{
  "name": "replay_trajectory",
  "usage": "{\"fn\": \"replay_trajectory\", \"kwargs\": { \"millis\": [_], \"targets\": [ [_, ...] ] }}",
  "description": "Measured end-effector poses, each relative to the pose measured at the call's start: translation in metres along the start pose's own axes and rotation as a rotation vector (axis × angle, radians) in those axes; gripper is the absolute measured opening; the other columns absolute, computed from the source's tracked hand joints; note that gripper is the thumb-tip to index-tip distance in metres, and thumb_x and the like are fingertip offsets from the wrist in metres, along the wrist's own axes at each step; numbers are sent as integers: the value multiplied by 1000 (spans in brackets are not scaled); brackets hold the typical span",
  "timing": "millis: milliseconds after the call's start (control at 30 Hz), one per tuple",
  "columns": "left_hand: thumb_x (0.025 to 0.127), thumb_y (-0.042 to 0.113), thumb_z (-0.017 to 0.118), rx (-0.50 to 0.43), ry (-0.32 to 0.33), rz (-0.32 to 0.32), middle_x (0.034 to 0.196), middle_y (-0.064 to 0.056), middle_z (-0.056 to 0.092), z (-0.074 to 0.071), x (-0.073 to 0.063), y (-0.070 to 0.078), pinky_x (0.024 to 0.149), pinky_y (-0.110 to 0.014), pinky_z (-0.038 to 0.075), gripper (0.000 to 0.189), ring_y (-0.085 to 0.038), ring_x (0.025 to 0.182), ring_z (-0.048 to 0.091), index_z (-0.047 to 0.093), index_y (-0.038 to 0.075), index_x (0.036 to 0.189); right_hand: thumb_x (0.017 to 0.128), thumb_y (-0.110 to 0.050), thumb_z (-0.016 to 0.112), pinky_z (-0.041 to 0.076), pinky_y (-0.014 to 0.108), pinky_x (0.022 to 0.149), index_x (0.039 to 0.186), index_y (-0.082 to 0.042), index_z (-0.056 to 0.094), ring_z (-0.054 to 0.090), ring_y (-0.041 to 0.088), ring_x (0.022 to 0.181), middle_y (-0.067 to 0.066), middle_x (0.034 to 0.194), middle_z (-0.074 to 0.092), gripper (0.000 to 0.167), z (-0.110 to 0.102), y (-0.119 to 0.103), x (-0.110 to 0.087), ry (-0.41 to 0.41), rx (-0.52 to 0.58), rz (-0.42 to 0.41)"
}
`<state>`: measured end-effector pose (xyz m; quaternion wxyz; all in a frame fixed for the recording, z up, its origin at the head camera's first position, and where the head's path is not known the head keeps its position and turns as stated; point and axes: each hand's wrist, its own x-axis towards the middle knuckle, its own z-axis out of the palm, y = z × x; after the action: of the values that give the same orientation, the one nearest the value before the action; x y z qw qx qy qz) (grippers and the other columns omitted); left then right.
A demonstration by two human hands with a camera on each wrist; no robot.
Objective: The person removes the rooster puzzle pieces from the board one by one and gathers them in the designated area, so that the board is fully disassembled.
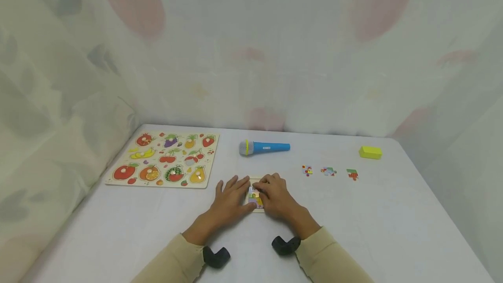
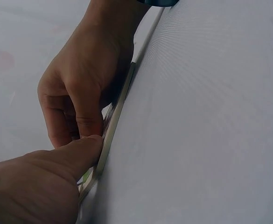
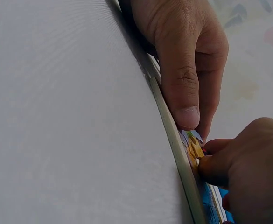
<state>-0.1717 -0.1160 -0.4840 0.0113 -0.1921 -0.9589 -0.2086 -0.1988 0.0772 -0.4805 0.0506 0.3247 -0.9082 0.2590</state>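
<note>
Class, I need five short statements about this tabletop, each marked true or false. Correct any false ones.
1. Both the left hand and the right hand are at the small puzzle tray. True.
2. The loose jigsaw pieces lie to the left of that tray. False: all three lie to its right.
3. The microphone has a blue handle. True.
4. The fruit board is nearer the right hand. False: it is nearer the left hand.
5. The block beyond the loose pieces is red. False: it is yellow.
</note>
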Motion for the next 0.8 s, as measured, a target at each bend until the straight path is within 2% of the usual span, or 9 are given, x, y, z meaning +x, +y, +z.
{"fn": "replay_trajectory", "kwargs": {
  "millis": [200,433,600,700,800],
  "targets": [
    [87,52,64,2,-5,1,151,-3,38,-1,2,-2,105,-66,7,73,-33,140,24,47,9,144,94,-12,58,35,43,87,123,-10,67,41,16,94,-2,104,56,31,-1,0,2,-15,-3,12],
    [88,53,64,14,1,9,151,-3,38,-2,3,-2,105,-67,8,72,-33,140,25,47,10,143,88,-24,66,34,43,85,123,-11,67,41,16,94,-3,104,54,38,-3,0,2,-32,17,18],
    [88,52,64,6,11,22,150,-4,39,-4,1,-1,104,-67,9,71,-34,139,26,48,8,142,91,-22,65,34,43,88,123,-10,66,41,16,97,-3,107,54,35,-7,-2,3,-34,12,21],
    [88,51,64,-8,12,25,150,-4,40,-3,0,-1,104,-68,9,70,-36,139,26,50,8,142,91,-19,65,34,44,90,123,-9,66,42,17,100,-3,108,54,34,-14,-4,0,-14,40,35],
    [88,51,65,-13,18,28,150,-4,40,-1,-1,-1,104,-68,9,70,-36,139,27,50,8,141,90,-15,66,34,45,89,121,-7,66,43,19,100,-1,109,56,33,-23,-5,-4,43,84,29]
  ]
}}
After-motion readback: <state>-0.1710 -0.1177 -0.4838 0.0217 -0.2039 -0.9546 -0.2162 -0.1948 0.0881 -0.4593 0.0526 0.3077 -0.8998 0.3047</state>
